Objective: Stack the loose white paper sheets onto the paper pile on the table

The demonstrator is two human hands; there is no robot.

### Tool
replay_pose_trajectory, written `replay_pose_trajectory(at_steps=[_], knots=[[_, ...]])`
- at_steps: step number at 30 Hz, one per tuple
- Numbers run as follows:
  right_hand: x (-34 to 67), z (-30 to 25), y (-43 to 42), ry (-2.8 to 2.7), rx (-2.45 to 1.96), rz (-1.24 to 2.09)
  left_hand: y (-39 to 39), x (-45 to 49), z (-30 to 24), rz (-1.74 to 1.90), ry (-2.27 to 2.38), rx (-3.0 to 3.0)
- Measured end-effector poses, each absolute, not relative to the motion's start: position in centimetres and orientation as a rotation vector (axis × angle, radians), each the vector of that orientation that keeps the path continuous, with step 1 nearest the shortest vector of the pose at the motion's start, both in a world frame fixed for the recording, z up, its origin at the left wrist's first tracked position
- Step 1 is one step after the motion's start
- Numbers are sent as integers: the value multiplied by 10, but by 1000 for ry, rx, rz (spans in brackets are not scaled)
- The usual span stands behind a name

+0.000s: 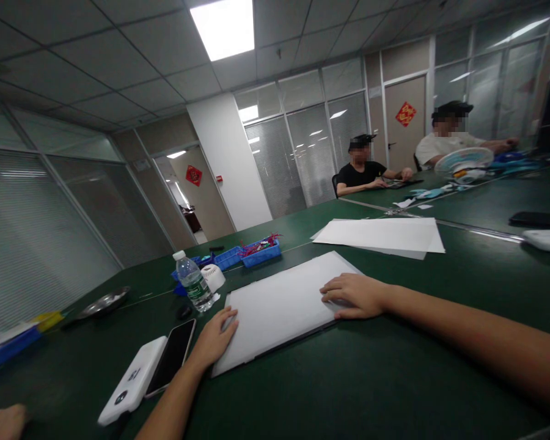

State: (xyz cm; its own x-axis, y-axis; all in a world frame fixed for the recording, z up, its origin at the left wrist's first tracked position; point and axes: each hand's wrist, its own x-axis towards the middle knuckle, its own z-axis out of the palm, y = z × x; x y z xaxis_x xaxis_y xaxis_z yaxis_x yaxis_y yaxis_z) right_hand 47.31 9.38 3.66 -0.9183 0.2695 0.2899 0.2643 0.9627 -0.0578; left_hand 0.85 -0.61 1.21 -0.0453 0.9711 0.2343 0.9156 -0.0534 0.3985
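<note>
A white sheet of paper (279,305) lies over a flat dark-edged board on the table in front of me. My left hand (216,333) rests on the sheet's left edge, its fingers stretched out and pointing away from me. On the right part of the sheet lies my right hand (355,296), flat with fingers extended; the sheet's right edge is partly hidden under it. Neither hand grips anything. Left of my left forearm are a dark-screened phone (173,354) and a white power bank (135,379), side by side.
A water bottle (194,282) stands behind the sheet's left corner, near a white round object (213,278). Blue trays (261,255) are beyond. More paper (385,235) lies at the right. Two people sit across the table (302,397); another person's hand (4,421) shows lower left.
</note>
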Motion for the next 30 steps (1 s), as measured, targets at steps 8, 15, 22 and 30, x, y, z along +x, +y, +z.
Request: replay_pose_trajectory(at_steps=[8,15,22,30], knots=[[473,36,94,-2822,-412,28,-7,10,13,681,2079,2083],[472,37,95,-2840,-432,42,-7,9,13,679,2086,2091],[473,35,96,-2820,-436,74,-6,9,12,685,2082,2091],[473,34,96,-2799,-441,104,-6,10,12,644,2082,2088]])
